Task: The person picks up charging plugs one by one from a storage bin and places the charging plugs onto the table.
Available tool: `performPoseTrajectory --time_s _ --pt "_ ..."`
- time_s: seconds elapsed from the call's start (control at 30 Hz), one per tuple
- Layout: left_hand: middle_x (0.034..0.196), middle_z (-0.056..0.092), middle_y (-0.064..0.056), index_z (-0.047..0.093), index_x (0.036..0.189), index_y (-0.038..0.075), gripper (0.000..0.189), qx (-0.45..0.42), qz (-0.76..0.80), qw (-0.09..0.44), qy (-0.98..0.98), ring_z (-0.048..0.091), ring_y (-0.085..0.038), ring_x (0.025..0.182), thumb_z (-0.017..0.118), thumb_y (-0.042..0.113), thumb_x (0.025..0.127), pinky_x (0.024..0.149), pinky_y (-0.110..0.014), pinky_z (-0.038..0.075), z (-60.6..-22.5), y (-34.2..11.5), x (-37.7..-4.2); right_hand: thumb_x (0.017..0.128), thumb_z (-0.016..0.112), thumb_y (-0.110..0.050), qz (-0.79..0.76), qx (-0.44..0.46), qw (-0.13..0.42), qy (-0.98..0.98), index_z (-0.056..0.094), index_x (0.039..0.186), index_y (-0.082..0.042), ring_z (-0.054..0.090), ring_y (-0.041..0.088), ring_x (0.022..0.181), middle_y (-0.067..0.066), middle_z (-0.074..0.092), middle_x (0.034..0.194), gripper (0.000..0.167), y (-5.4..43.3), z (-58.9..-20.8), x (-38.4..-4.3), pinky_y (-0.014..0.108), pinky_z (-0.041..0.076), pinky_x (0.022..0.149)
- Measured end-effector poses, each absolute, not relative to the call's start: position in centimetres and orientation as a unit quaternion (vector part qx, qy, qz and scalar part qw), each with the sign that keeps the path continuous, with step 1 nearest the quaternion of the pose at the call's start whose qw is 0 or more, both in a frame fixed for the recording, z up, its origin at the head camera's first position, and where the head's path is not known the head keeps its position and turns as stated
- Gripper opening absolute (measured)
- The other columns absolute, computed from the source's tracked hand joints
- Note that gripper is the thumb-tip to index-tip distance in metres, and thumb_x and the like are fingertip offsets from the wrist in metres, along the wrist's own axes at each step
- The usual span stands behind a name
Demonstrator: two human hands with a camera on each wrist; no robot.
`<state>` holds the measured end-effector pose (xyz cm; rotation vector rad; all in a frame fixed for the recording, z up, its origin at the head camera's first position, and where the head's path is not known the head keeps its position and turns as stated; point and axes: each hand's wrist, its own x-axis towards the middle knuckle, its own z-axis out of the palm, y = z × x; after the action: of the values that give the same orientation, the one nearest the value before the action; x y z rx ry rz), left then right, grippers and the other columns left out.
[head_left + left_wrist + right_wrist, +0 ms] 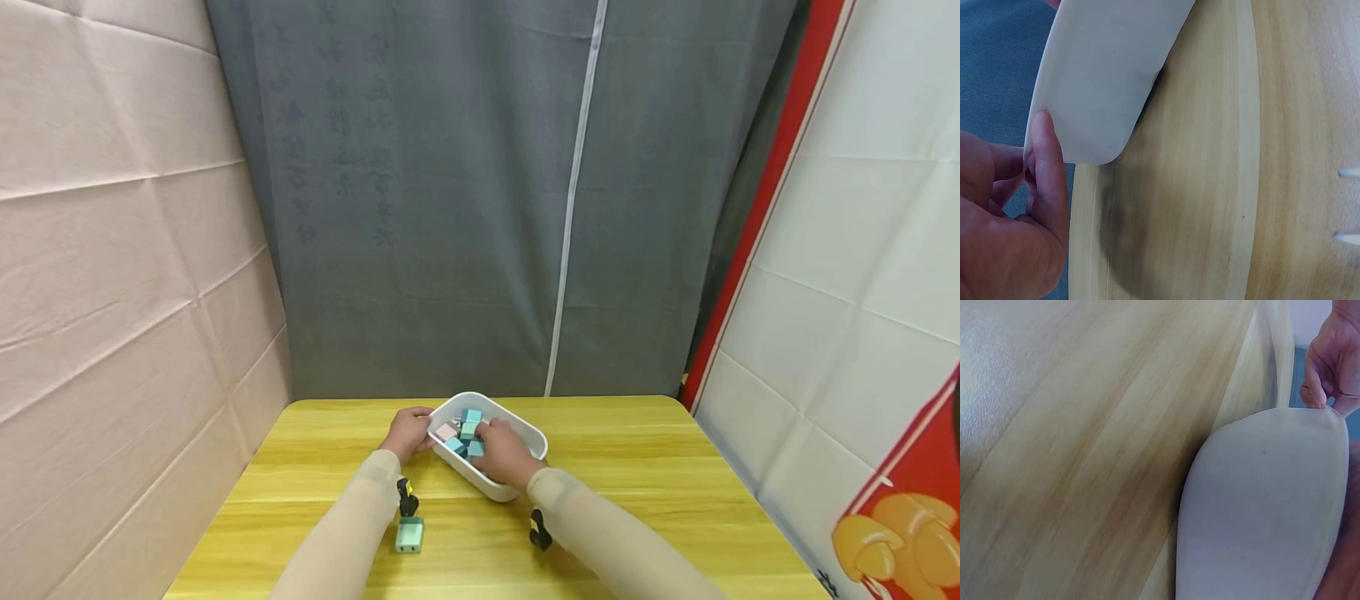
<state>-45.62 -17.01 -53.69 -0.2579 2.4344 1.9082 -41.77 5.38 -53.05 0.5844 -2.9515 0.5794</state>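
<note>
A white oblong tub (491, 487) with rounded corners stands on the table, with several small blocks in blue, mint and pink (468, 430) inside. My left hand (409, 432) pinches its rim at the left end; in the left wrist view the thumb and fingers of that hand (1010, 231) meet over the rim. My right hand (506, 454) reaches down into the tub, its fingertips among the blocks. I cannot tell whether those fingers hold a block. In the right wrist view the tub's outer wall (1260, 506) hides most of the right hand.
A small mint-green box (408, 534) with two dark dots lies on the wooden table (315, 467), beside the left forearm. Behind the table hangs a grey curtain (435, 208). Pale panels (135, 250) flank the left side, white ones (847, 275) the right.
</note>
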Motion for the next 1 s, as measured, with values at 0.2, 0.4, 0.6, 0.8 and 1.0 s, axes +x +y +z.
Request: performPoseTrajectory --time_s 0.2,0.4,0.6,0.8,1.0 --pt "0.141 0.065 -0.028 0.065 0.149 0.000 0.038 -0.084 0.611 0.018 0.787 0.071 -0.021 0.089 0.053 0.011 0.115 0.070 -0.026 0.065 -53.8 -17.2 -45.8 0.092 0.091 -0.030 0.206 0.189 0.046 -0.959 0.074 0.129 -0.009 0.052 0.017 0.098 0.001 0.059 0.106 0.046 5.5 -52.7 -41.7 0.037 0.053 0.090" --pt "0.141 0.066 -0.028 0.066 0.148 -0.001 0.038 -0.081 0.613 0.020 0.786 0.071 -0.020 0.089 0.052 0.011 0.114 0.070 -0.026 0.065 -53.6 -17.1 -45.6 0.092 0.092 -0.032 0.217 0.185 0.052 -0.957 0.073 0.130 -0.012 0.053 0.017 0.100 0.001 0.058 0.109 0.047 5.5 -52.6 -41.6 0.038 0.054 0.093" --pt "0.142 0.065 -0.028 0.065 0.149 0.000 0.038 -0.085 0.612 0.026 0.786 0.070 -0.021 0.090 0.052 0.012 0.115 0.072 -0.026 0.065 -53.5 -17.2 -45.6 0.094 0.091 -0.032 0.263 0.176 0.042 -0.948 0.072 0.132 -0.013 0.055 0.019 0.102 0.003 0.059 0.113 0.047 5.7 -52.0 -41.7 0.044 0.056 0.100" --pt "0.141 0.065 -0.028 0.066 0.148 -0.001 0.038 -0.083 0.612 0.027 0.786 0.070 -0.021 0.087 0.052 0.012 0.115 0.071 -0.026 0.064 -53.5 -17.2 -45.6 0.094 0.091 -0.031 0.281 0.180 0.043 -0.942 0.073 0.131 -0.012 0.057 0.019 0.101 0.003 0.061 0.113 0.046 6.1 -51.4 -41.7 0.043 0.056 0.098" --pt "0.142 0.064 -0.028 0.066 0.148 -0.001 0.039 -0.081 0.609 0.031 0.788 0.069 -0.021 0.087 0.052 0.012 0.115 0.072 -0.026 0.065 -53.4 -17.2 -45.6 0.094 0.091 -0.032 0.292 0.184 0.037 -0.938 0.073 0.132 -0.013 0.055 0.017 0.099 0.001 0.058 0.110 0.046 6.1 -51.0 -40.9 0.039 0.055 0.094"
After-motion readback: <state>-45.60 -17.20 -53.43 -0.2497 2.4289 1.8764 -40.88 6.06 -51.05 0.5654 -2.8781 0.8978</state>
